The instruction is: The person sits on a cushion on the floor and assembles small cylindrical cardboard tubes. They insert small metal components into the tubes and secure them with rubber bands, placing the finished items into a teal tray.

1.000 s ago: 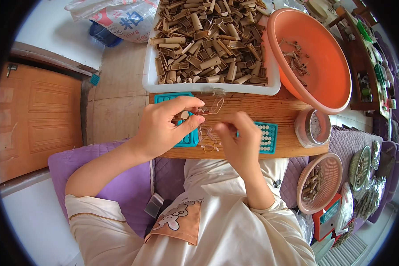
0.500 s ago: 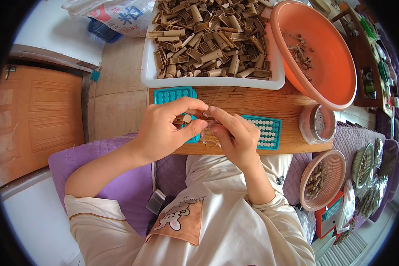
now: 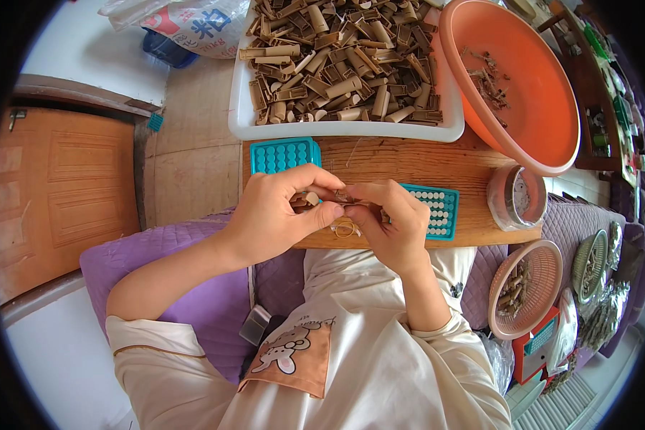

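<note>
My left hand [image 3: 269,208] is closed in a pinch, with a brown plastic half-round piece [image 3: 308,200] between thumb and fingers. That piece has a pale rounded end and is partly covered by the fingers. My right hand [image 3: 394,218] meets it fingertip to fingertip, thumb and index pinched at a small brown part [image 3: 347,198] too covered to make out fully. Below the fingertips, a yellow ring-shaped band [image 3: 345,228] lies on the wooden table [image 3: 380,161]. Flanking the hands are a teal tray of round cups [image 3: 283,155] and a teal tray with white discs [image 3: 441,215].
A white bin [image 3: 337,132] heaped with brown plastic pieces stands at the table's far side. Right of it, an orange basin [image 3: 545,107] holds small brown bits. A round clear container [image 3: 505,208] sits at the table's right end, near a pink basket [image 3: 541,287] of brown pieces.
Both hands have shifted slightly right. My right index fingertip has come down toward the thumb, and its fingers are more curled. The left hand keeps its pinch on the brown piece.
</note>
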A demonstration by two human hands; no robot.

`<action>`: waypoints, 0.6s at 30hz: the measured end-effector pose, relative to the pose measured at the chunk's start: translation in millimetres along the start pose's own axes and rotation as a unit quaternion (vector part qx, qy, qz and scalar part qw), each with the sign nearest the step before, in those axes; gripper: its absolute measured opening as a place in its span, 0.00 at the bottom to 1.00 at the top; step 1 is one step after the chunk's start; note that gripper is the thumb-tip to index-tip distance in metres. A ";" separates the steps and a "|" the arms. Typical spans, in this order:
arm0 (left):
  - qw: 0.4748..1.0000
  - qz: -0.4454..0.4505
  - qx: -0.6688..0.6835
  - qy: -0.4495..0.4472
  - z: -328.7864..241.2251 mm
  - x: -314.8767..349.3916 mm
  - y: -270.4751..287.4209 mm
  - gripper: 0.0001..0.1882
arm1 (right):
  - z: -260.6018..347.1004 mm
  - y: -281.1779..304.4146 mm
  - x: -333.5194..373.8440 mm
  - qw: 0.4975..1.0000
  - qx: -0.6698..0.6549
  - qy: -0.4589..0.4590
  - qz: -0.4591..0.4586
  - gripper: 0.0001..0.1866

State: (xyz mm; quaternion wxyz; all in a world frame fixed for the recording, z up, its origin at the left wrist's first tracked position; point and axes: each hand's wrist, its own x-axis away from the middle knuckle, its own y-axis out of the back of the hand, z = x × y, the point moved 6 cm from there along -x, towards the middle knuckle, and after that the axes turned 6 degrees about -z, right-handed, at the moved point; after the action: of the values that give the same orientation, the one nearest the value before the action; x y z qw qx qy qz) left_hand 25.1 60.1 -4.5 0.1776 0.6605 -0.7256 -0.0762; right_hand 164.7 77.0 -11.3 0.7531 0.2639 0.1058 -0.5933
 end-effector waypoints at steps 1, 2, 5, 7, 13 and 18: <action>1.000 0.002 -0.004 0.010 1.0 -0.1 -0.1 0.11 | -1.5 0.5 0.6 1.000 -0.005 -0.012 -0.002 0.13; 1.000 -0.001 -0.009 -0.007 0.1 -0.6 -0.4 0.12 | -3.0 0.9 1.0 1.000 -0.010 -0.023 -0.004 0.13; 1.000 -0.008 0.014 -0.023 1.0 1.8 -0.7 0.12 | -3.0 0.7 1.6 0.999 -0.025 -0.022 -0.013 0.13; 0.997 -0.007 0.079 0.008 4.9 3.4 0.0 0.13 | -4.4 2.6 2.5 0.999 -0.034 -0.034 -0.021 0.12; 0.912 0.072 0.391 0.105 13.7 1.3 -0.4 0.17 | -5.6 4.3 8.1 0.980 -0.134 -0.117 -0.090 0.12; 0.964 -0.009 0.265 0.033 -2.5 7.6 -7.1 0.18 | 4.1 3.1 3.9 0.979 -0.118 -0.102 -0.129 0.10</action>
State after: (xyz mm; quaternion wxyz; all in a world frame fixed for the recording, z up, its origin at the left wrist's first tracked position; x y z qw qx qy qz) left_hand 32.1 52.1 -3.5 0.0196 0.6923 -0.7079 0.1387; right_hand 168.1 72.1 -8.9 0.7033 0.0950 0.1309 -0.6923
